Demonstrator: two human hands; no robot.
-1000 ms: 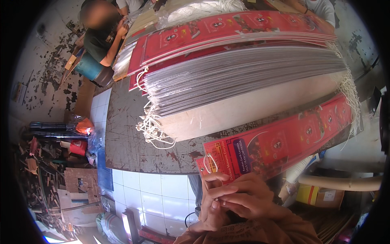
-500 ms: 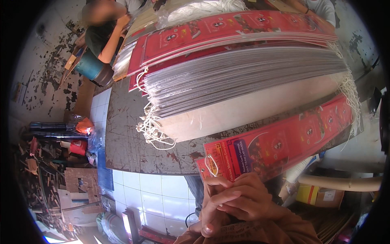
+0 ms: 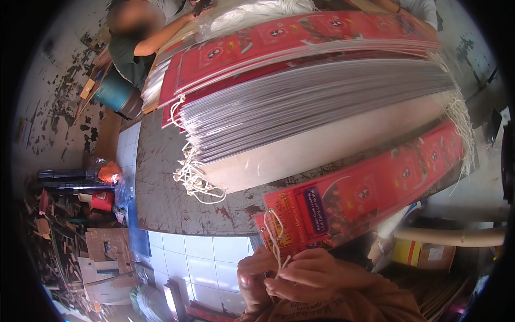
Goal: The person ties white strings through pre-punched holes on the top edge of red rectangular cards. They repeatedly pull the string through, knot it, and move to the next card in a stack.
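A long red printed strip [image 3: 370, 188] slants across the near edge of the table. From the hole at its left end a white cord [image 3: 276, 241] loops down to my hands. My right hand [image 3: 316, 272] pinches this cord near its loose end. Close beside it, my left hand [image 3: 253, 276] has its fingers closed round the lower part of the cord; the exact grip is partly hidden. Beyond the strip lies a thick stack of similar strips [image 3: 311, 118], edges showing and a pale back facing me, with knotted white cords [image 3: 193, 174] bunched at its left end.
More red strips [image 3: 300, 35] lie on the dark scratched table [image 3: 161, 198] behind the stack. A person [image 3: 129, 53] sits at the far left, and another person's arm is at the far right. Scrap pieces [image 3: 59, 231] pile up at left; a cardboard box [image 3: 432, 255] stands lower right.
My hands have drawn apart from their clasped pose and moved slightly down, and the cord now stretches down into my fingers. The person at far left has reached an arm forward.
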